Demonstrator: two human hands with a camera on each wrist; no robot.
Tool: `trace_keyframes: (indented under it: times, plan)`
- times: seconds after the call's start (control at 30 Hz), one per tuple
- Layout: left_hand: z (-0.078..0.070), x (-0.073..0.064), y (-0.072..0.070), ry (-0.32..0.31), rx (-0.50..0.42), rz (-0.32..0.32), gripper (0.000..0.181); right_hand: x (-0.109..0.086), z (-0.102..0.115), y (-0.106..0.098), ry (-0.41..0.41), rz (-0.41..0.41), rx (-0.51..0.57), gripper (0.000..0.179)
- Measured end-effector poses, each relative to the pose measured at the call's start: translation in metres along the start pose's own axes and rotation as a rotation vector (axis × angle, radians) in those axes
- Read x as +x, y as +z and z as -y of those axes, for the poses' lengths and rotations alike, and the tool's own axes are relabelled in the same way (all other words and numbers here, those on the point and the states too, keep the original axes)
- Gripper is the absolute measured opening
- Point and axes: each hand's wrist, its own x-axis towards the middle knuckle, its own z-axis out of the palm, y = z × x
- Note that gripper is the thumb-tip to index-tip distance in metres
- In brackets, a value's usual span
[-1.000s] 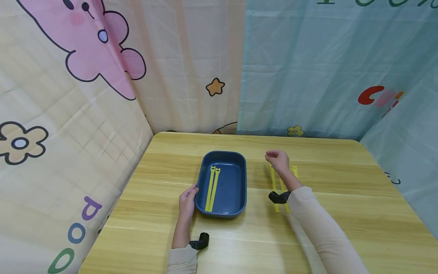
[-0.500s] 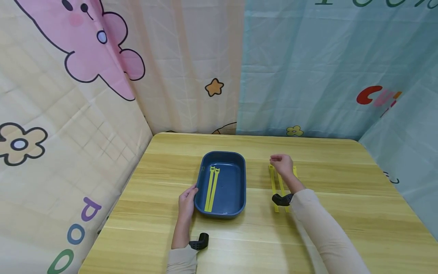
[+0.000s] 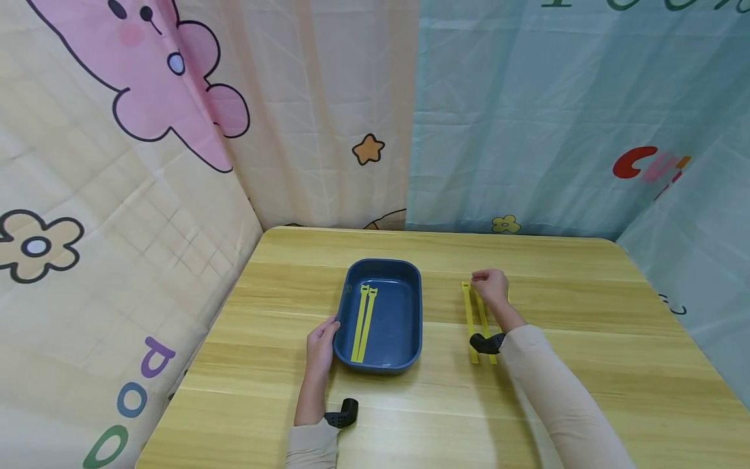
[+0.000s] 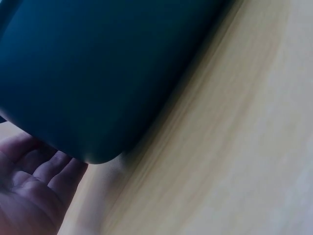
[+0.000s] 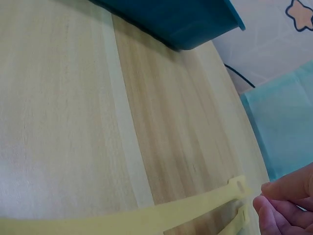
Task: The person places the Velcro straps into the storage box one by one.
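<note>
My left hand (image 3: 319,345) grips the left side of a dark blue rectangular tray (image 3: 415,312), thumb at its rim. In the left wrist view its fingers reach behind the tray wall (image 4: 98,88). Inside the tray, two flat yellow cable ties (image 3: 368,324) with slotted heads lie side by side. To the right, on the table, are more yellow cable ties (image 3: 470,319), partly covered by my right hand (image 3: 493,288). That hand is over their far ends, fingers loosely bent. In the right wrist view, thumb and fingertips are close beside a slotted head (image 5: 238,187), with nothing visible between them.
The light wooden table (image 3: 234,365) has its far edge against printed curtains (image 3: 527,117). A black wrist camera (image 3: 342,414) sits on the left wrist, and another black wrist camera (image 3: 487,343) on the right wrist overlaps the cable ties.
My right hand has moved rightward and slightly nearer over the cable ties, uncovering the head of the leftmost one. My left hand and the tray stay in place.
</note>
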Motion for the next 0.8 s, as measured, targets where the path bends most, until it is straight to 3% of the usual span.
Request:
trace_keyframes:
  times: [0.3, 0.53, 0.8]
  plan:
    - [-0.0010, -0.0006, -0.0011, 0.000, -0.007, 0.010, 0.035, 0.0035, -0.0042, 0.0047, 0.024, 0.017, -0.034, 0.027]
    - [0.0001, -0.0003, 0.0005, 0.004, -0.008, 0.012, 0.035, 0.0048, -0.0058, 0.0071, 0.009, 0.083, -0.111, 0.037]
    - [0.0022, -0.0003, -0.0002, 0.004, -0.002, 0.006, 0.036, 0.0070, -0.0052, 0.0103, -0.008, 0.094, -0.152, 0.042]
